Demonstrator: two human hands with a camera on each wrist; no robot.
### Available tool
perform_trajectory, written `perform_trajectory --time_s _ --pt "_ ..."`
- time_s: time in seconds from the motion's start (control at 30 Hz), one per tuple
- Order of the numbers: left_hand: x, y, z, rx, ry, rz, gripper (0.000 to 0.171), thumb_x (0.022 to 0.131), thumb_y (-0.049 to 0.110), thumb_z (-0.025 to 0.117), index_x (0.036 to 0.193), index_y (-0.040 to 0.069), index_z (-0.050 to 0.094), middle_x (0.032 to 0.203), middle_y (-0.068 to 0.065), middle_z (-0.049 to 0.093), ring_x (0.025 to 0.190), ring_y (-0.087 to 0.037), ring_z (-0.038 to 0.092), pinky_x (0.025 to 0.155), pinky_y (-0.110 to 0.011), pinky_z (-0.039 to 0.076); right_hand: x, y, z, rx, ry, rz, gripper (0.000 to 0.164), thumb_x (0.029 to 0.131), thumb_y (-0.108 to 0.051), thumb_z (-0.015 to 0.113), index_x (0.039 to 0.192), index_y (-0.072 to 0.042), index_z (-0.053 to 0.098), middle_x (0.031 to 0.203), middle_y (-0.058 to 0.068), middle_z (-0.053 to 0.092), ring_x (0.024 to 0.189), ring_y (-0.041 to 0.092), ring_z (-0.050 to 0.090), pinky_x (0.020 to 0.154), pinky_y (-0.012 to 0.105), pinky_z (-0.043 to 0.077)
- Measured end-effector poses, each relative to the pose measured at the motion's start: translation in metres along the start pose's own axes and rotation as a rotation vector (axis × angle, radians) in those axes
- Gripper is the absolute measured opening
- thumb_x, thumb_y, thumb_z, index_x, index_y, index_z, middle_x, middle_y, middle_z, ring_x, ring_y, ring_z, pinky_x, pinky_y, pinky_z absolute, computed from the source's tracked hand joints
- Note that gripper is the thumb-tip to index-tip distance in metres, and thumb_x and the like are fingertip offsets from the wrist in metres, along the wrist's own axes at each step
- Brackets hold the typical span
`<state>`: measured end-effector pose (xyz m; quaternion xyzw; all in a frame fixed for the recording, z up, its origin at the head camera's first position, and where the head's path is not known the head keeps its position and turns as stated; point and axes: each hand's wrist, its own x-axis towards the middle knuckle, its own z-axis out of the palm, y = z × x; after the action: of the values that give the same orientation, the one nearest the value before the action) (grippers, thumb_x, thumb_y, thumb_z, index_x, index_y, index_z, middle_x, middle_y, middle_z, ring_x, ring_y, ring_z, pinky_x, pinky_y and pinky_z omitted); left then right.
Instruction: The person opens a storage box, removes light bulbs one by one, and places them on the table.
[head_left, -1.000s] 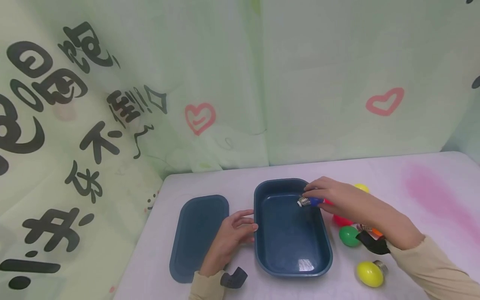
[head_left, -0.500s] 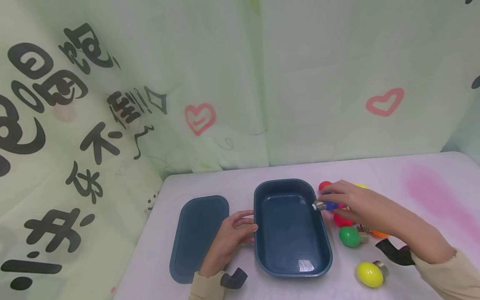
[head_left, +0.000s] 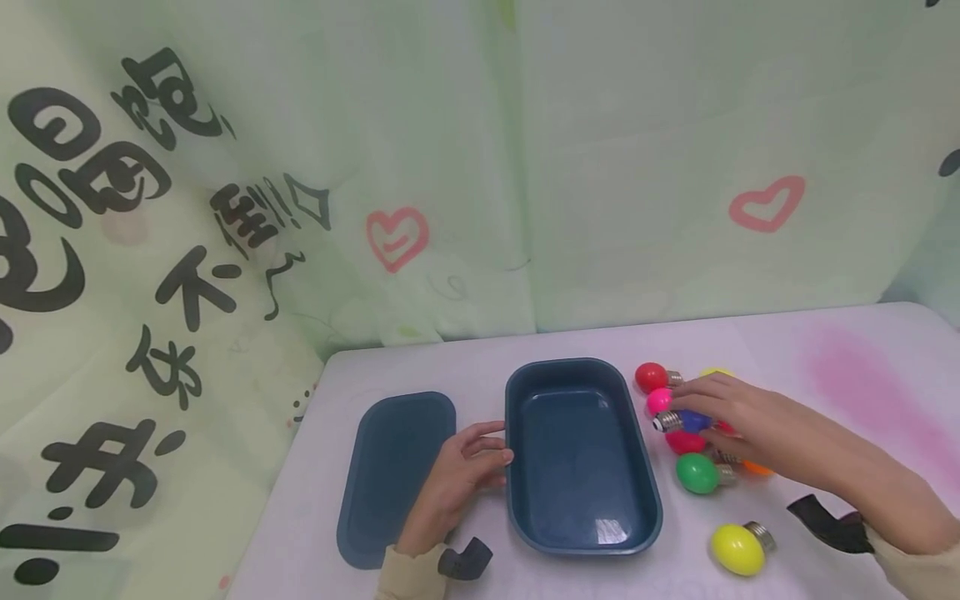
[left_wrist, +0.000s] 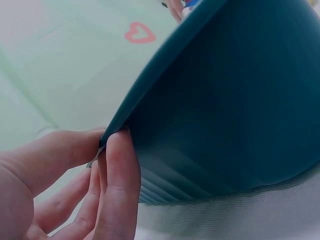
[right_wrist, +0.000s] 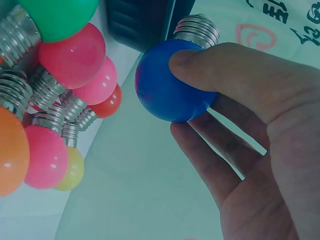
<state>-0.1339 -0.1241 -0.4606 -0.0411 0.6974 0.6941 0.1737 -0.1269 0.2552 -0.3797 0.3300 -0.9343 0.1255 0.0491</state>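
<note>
My right hand [head_left: 757, 417] holds a blue light bulb [right_wrist: 167, 80] between thumb and fingers, its silver screw base [right_wrist: 198, 29] sticking out. In the head view the bulb is over a group of coloured bulbs, right of a deep blue plastic box [head_left: 585, 533]. Among them are a red bulb [head_left: 651, 377], a pink bulb [head_left: 658, 402] and a green bulb [head_left: 697, 473]. At the box's left side, my left hand [head_left: 467, 467] pinches the rim [left_wrist: 150, 75], thumb on one face and a finger on the other.
A flat blue lid [head_left: 397, 475] lies left of the box on the white table [head_left: 840, 433]. One yellow bulb [head_left: 738, 548] lies apart, nearer the front. An orange bulb [right_wrist: 10, 152] is among the group. A printed curtain [head_left: 630, 167] hangs behind the table.
My right hand has moved right with the blue bulb, from over the box to over the other bulbs. The left hand has stayed at the box rim.
</note>
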Motion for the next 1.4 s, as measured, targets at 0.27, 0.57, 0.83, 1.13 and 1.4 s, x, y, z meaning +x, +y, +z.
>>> perform_trajectory --time_s 0.27,0.57,0.83,1.13,1.4 --pt "-0.003 0.001 0.000 0.007 -0.002 0.007 0.049 0.085 0.016 0.077 0.131 0.012 0.062 0.112 -0.012 0.069 0.092 -0.018 0.068 0.074 -0.032 0.059 -0.013 0.003 0.004 0.017 -0.004 0.050 0.056 0.071 -0.014 0.088 0.122 -0.021 0.067 0.126 0.001 0.063 0.117 0.027 0.057 0.078 0.034 0.060" --pt "-0.004 0.004 0.000 0.000 -0.007 0.016 0.051 0.086 0.016 0.077 0.133 0.010 0.060 0.112 -0.013 0.069 0.092 -0.016 0.067 0.074 -0.031 0.059 -0.033 0.015 0.011 -0.047 0.002 0.050 0.058 0.065 -0.017 0.092 0.119 -0.022 0.070 0.124 0.001 0.063 0.114 0.027 0.059 0.077 0.035 0.060" --pt "-0.002 0.002 0.001 -0.012 -0.005 0.013 0.052 0.085 0.016 0.077 0.134 0.010 0.060 0.111 -0.011 0.069 0.090 -0.016 0.067 0.074 -0.032 0.060 -0.052 0.023 0.019 -0.075 -0.089 0.152 0.054 0.062 -0.024 0.093 0.111 -0.016 0.073 0.118 0.009 0.062 0.105 0.032 0.062 0.072 0.037 0.061" --pt "-0.002 0.002 0.001 -0.002 -0.012 0.035 0.052 0.084 0.017 0.078 0.132 0.010 0.061 0.111 -0.011 0.069 0.092 -0.016 0.067 0.073 -0.031 0.059 -0.067 0.029 0.027 -0.112 -0.066 0.128 0.053 0.060 -0.023 0.094 0.109 -0.020 0.072 0.111 0.000 0.065 0.096 0.024 0.065 0.070 0.032 0.060" --pt "-0.002 0.002 0.001 0.010 -0.007 0.031 0.051 0.086 0.016 0.076 0.134 0.009 0.060 0.112 -0.013 0.069 0.091 -0.016 0.067 0.073 -0.032 0.059 -0.075 0.026 0.029 -0.079 -0.149 0.206 0.051 0.063 -0.024 0.092 0.110 -0.021 0.072 0.116 0.005 0.066 0.103 0.030 0.064 0.072 0.036 0.060"
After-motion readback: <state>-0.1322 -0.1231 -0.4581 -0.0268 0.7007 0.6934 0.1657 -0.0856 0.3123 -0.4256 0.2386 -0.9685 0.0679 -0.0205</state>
